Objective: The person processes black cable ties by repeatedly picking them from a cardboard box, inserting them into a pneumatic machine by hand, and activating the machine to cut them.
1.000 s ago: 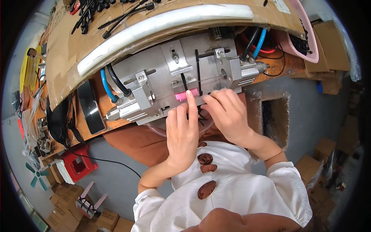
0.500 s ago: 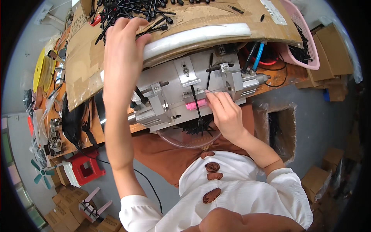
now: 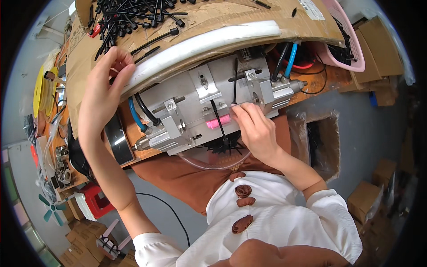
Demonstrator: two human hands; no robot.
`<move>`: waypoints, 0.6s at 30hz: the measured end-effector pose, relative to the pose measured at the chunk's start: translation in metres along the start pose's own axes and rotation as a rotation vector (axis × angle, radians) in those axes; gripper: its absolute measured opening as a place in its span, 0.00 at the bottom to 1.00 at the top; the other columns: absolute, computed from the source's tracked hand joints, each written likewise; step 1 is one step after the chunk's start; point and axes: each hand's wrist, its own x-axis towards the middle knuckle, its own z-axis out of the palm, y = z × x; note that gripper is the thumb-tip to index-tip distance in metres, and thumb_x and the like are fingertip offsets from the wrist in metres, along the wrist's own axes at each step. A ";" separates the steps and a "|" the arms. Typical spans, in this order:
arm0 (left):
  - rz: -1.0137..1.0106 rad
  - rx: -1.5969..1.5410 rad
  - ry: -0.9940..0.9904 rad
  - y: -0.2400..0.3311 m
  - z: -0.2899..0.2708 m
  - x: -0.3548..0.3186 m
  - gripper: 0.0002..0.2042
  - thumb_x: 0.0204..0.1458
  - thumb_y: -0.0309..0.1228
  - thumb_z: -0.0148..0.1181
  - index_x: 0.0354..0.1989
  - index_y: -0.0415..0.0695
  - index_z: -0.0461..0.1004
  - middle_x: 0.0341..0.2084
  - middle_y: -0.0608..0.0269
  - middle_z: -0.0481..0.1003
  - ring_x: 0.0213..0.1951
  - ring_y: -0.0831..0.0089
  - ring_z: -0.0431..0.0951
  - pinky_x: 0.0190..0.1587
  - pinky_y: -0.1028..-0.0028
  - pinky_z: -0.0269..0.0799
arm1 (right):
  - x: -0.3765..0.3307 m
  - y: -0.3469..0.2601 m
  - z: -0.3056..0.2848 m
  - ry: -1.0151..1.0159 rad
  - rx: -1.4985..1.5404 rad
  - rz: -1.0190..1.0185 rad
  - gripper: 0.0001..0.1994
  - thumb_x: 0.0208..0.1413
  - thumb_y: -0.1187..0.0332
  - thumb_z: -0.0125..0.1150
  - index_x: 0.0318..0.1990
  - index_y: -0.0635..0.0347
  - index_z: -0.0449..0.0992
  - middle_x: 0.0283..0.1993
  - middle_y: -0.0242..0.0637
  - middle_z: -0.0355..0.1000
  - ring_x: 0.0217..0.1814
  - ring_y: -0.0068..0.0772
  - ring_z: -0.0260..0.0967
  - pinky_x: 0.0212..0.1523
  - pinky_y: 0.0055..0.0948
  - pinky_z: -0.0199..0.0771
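My left hand [image 3: 104,86] is raised over the near left edge of the cardboard. Its fingers are curled, and a thin black rod [image 3: 149,54] sticks out from between thumb and fingertip. My right hand [image 3: 258,131] is pinched at the lower end of an upright black rod [image 3: 235,80], its fingertips over the metal fixture [image 3: 178,93]. Beside those fingers, another black rod [image 3: 219,116] slants across a pink cylinder [image 3: 211,124] at the fixture's middle. Whatever else lies within my right fingertips is hidden.
Many black rods with knobbed ends [image 3: 133,24] are heaped on the cardboard sheet [image 3: 213,18], which has a white padded edge [image 3: 200,46]. A pink basket [image 3: 359,49] stands at the far right. Below the fixture, a clear bowl [image 3: 200,162] holds black pieces. A phone [image 3: 119,140] lies left.
My left hand has drawn back from the heap, left and toward me, with a rod now showing at its fingertips. My right hand stays pinched at the fixture. The view has shifted slightly.
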 end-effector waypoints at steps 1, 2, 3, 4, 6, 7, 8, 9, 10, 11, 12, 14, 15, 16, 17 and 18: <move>0.017 -0.044 -0.071 -0.004 -0.005 -0.002 0.06 0.54 0.23 0.56 0.38 0.39 0.68 0.31 0.63 0.70 0.33 0.75 0.68 0.41 0.76 0.66 | 0.000 0.000 0.001 0.010 0.002 0.006 0.22 0.38 0.83 0.55 0.47 0.67 0.73 0.37 0.39 0.66 0.36 0.35 0.69 0.27 0.27 0.72; 0.019 -0.050 -0.072 -0.005 -0.008 -0.004 0.06 0.54 0.23 0.56 0.38 0.39 0.68 0.31 0.63 0.70 0.33 0.75 0.68 0.41 0.76 0.66 | -0.001 -0.001 0.001 0.007 -0.004 0.008 0.22 0.38 0.83 0.55 0.47 0.67 0.73 0.37 0.39 0.66 0.36 0.35 0.69 0.27 0.27 0.72; 0.038 -0.024 -0.109 -0.005 -0.012 -0.006 0.06 0.55 0.22 0.54 0.40 0.39 0.68 0.33 0.64 0.70 0.36 0.76 0.68 0.43 0.77 0.65 | -0.002 0.000 0.002 0.021 -0.028 0.007 0.22 0.38 0.83 0.55 0.47 0.68 0.73 0.37 0.39 0.66 0.35 0.35 0.69 0.27 0.28 0.72; 0.058 0.001 -0.146 -0.005 -0.015 -0.008 0.06 0.55 0.21 0.53 0.41 0.39 0.69 0.36 0.65 0.70 0.39 0.77 0.68 0.45 0.78 0.64 | -0.003 0.000 0.003 0.035 -0.053 0.005 0.22 0.37 0.83 0.55 0.46 0.68 0.73 0.36 0.38 0.66 0.35 0.36 0.69 0.27 0.28 0.72; 0.029 0.047 -0.153 -0.001 -0.025 -0.019 0.09 0.54 0.19 0.52 0.43 0.38 0.69 0.38 0.65 0.70 0.40 0.74 0.69 0.48 0.75 0.65 | -0.001 -0.006 0.002 0.019 -0.048 0.030 0.21 0.38 0.84 0.55 0.45 0.68 0.73 0.36 0.38 0.65 0.35 0.36 0.69 0.27 0.28 0.72; 0.039 0.035 -0.134 0.000 -0.028 -0.024 0.11 0.53 0.17 0.52 0.44 0.38 0.69 0.39 0.64 0.71 0.41 0.74 0.70 0.48 0.74 0.65 | 0.000 -0.008 0.002 0.003 -0.047 0.060 0.19 0.38 0.84 0.55 0.44 0.68 0.73 0.35 0.38 0.65 0.35 0.36 0.69 0.27 0.29 0.72; 0.055 0.020 -0.116 0.000 -0.030 -0.026 0.12 0.51 0.15 0.51 0.44 0.38 0.70 0.40 0.64 0.71 0.41 0.73 0.70 0.47 0.74 0.66 | 0.001 -0.008 0.002 0.005 -0.048 0.057 0.19 0.38 0.84 0.55 0.44 0.68 0.73 0.35 0.38 0.65 0.35 0.36 0.69 0.27 0.29 0.72; 0.056 0.022 -0.112 0.001 -0.031 -0.028 0.12 0.51 0.15 0.51 0.44 0.38 0.70 0.40 0.64 0.71 0.41 0.73 0.70 0.47 0.74 0.66 | 0.001 -0.008 0.003 0.007 -0.049 0.060 0.19 0.38 0.83 0.56 0.43 0.68 0.73 0.35 0.39 0.65 0.35 0.36 0.70 0.27 0.29 0.72; 0.044 0.091 -0.100 0.003 -0.033 -0.030 0.14 0.50 0.14 0.51 0.46 0.39 0.71 0.39 0.62 0.72 0.41 0.71 0.71 0.46 0.74 0.66 | 0.001 -0.008 0.002 0.009 -0.049 0.061 0.18 0.37 0.83 0.56 0.41 0.67 0.73 0.35 0.39 0.64 0.35 0.37 0.70 0.27 0.29 0.72; 0.036 0.156 -0.091 0.005 -0.031 -0.029 0.16 0.49 0.12 0.51 0.47 0.40 0.71 0.39 0.60 0.72 0.40 0.70 0.72 0.44 0.74 0.67 | 0.000 -0.006 0.000 0.009 -0.052 0.061 0.18 0.37 0.83 0.56 0.41 0.67 0.73 0.35 0.39 0.64 0.35 0.37 0.70 0.27 0.29 0.72; 0.038 0.153 -0.090 0.005 -0.028 -0.029 0.16 0.49 0.12 0.51 0.47 0.40 0.71 0.39 0.60 0.72 0.40 0.70 0.72 0.44 0.74 0.67 | -0.002 -0.005 -0.006 -0.055 -0.038 0.056 0.16 0.38 0.83 0.57 0.40 0.67 0.73 0.34 0.39 0.65 0.35 0.37 0.70 0.28 0.30 0.72; 0.032 0.276 -0.025 0.009 -0.023 -0.030 0.20 0.44 0.09 0.51 0.45 0.41 0.73 0.35 0.54 0.72 0.40 0.61 0.73 0.43 0.72 0.69 | -0.006 -0.007 -0.024 -0.119 -0.021 0.050 0.15 0.39 0.83 0.57 0.39 0.66 0.73 0.34 0.39 0.66 0.35 0.37 0.70 0.28 0.30 0.72; 0.024 0.280 -0.024 0.012 -0.021 -0.035 0.20 0.44 0.09 0.51 0.45 0.41 0.73 0.35 0.54 0.72 0.40 0.61 0.73 0.43 0.72 0.69 | -0.007 -0.011 -0.037 -0.198 0.066 0.039 0.13 0.41 0.82 0.59 0.39 0.65 0.73 0.34 0.39 0.67 0.35 0.37 0.70 0.29 0.31 0.72; 0.009 0.290 0.049 0.016 -0.018 -0.042 0.20 0.44 0.10 0.52 0.46 0.42 0.73 0.34 0.54 0.72 0.38 0.61 0.73 0.42 0.71 0.69 | -0.006 -0.014 -0.051 -0.276 0.151 0.029 0.12 0.43 0.81 0.61 0.38 0.65 0.73 0.34 0.38 0.69 0.35 0.37 0.71 0.29 0.32 0.72; -0.005 0.302 0.122 0.019 -0.015 -0.049 0.21 0.44 0.10 0.53 0.47 0.43 0.73 0.33 0.54 0.71 0.37 0.61 0.73 0.41 0.70 0.69 | -0.005 -0.013 -0.065 -0.277 0.159 0.024 0.12 0.43 0.81 0.61 0.38 0.65 0.73 0.34 0.38 0.69 0.35 0.37 0.71 0.29 0.32 0.72; -0.001 0.297 0.120 0.018 -0.007 -0.048 0.21 0.44 0.10 0.53 0.47 0.43 0.73 0.33 0.54 0.71 0.37 0.61 0.73 0.41 0.70 0.69 | -0.004 -0.010 -0.080 -0.390 0.313 0.037 0.11 0.44 0.79 0.62 0.38 0.65 0.73 0.33 0.39 0.71 0.34 0.38 0.72 0.30 0.32 0.72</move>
